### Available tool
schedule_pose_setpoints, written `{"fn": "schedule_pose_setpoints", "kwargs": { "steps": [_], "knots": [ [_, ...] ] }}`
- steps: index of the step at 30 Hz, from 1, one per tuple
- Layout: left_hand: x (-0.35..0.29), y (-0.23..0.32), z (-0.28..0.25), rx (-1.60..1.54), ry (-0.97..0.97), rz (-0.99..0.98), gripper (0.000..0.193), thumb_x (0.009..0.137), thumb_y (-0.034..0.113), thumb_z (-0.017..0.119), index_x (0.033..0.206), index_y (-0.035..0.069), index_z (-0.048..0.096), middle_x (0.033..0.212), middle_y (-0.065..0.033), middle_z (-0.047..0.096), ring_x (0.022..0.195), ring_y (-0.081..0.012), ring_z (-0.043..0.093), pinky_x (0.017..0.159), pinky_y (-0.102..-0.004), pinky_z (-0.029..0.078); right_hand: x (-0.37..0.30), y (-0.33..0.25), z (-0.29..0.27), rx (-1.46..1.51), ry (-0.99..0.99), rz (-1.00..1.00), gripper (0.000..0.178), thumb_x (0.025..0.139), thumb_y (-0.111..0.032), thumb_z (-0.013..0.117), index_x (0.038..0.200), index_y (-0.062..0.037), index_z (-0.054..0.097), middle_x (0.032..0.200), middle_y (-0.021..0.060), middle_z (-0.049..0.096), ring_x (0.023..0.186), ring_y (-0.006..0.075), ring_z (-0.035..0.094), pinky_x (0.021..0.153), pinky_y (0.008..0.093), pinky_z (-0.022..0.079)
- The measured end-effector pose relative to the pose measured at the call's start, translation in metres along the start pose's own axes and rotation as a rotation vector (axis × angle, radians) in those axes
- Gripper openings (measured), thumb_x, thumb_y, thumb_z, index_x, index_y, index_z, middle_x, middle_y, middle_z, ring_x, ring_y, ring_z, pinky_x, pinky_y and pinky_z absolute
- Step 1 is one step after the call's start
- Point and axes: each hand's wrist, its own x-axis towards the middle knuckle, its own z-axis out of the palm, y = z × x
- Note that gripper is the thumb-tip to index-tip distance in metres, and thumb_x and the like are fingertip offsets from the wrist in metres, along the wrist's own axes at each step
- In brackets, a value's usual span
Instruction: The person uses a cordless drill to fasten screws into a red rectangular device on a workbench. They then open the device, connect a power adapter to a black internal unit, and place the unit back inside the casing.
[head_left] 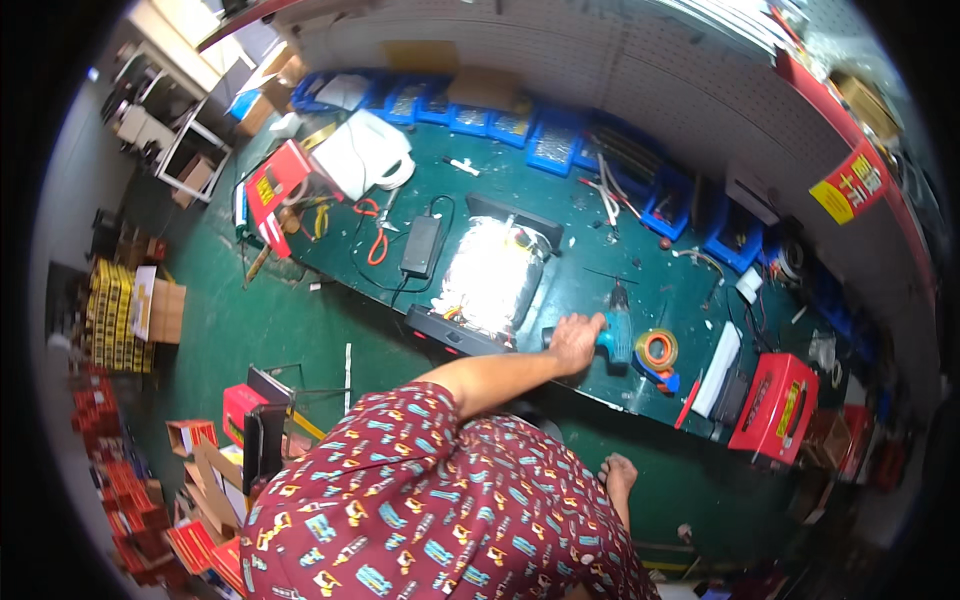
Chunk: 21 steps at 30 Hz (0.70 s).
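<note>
My left hand (574, 344) is wrapped round the handle of a teal and black cordless drill (618, 338) lying on its side near the table's front edge. Its chuck points toward the back of the table. Lower right, beside my body, my right hand (619, 472) hangs with fingers loosely apart and nothing visible in it. Left of the drill is an opened device with a shiny silver middle (490, 272) and some wires, between a black front panel (450, 328) and a black back panel (515, 218). A roll of tape (657, 350) sits just right of the drill.
A black power adapter (422, 246), orange-handled pliers (378, 246) and a white appliance (362, 153) stand left on the green table (570, 220). Blue parts bins (552, 142) line the back. At right is a red case (775, 408). Cartons (190, 540) crowd the floor at lower left.
</note>
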Motion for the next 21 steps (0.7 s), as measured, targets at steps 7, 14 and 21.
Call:
{"fn": "schedule_pose_setpoints", "kwargs": {
  "steps": [7, 14, 21],
  "knots": [
    [-0.003, -0.001, 0.034, 0.074, -0.113, -0.094, 0.036, 0.083, 0.002, 0.057, 0.118, 0.010, 0.053, 0.113, -0.0190, 0.062, 0.115, -0.0368, 0.055, 0.097, -0.0494, 0.040, -0.008, -0.034, 0.001, -0.240, -0.070, -0.031, 0.022, 0.090, -0.012, 0.064, 0.109, -0.0005, 0.067, 0.095, 0.0066, 0.069, 0.080, 0.0164, 0.065, 0.064, 0.0300, 0.055],
    [-0.004, -0.017, 0.003, -0.139, -0.122, 0.088, 0.025, 0.079, 0.001, 0.062, 0.104, 0.002, 0.063, 0.104, -0.0180, 0.066, 0.107, -0.0380, 0.059, 0.093, -0.0453, 0.049, 0.006, -0.074, 0.060, -0.314, -0.230, -0.102, 0.021, 0.092, -0.011, 0.062, 0.110, -0.0008, 0.067, 0.097, 0.0065, 0.069, 0.082, 0.0158, 0.066, 0.064, 0.0302, 0.056],
    [-0.113, -0.056, -0.136, -0.584, 0.380, 0.032, 0.016, 0.090, 0.011, 0.064, 0.102, 0.001, 0.063, 0.090, -0.0175, 0.067, 0.086, -0.0298, 0.069, 0.076, -0.0378, 0.054, 0.011, -0.066, 0.118, -0.335, -0.328, -0.176, 0.014, 0.090, -0.008, 0.062, 0.100, -0.0001, 0.069, 0.085, 0.0079, 0.069, 0.071, 0.0164, 0.066, 0.054, 0.0296, 0.054]
  ]
}}
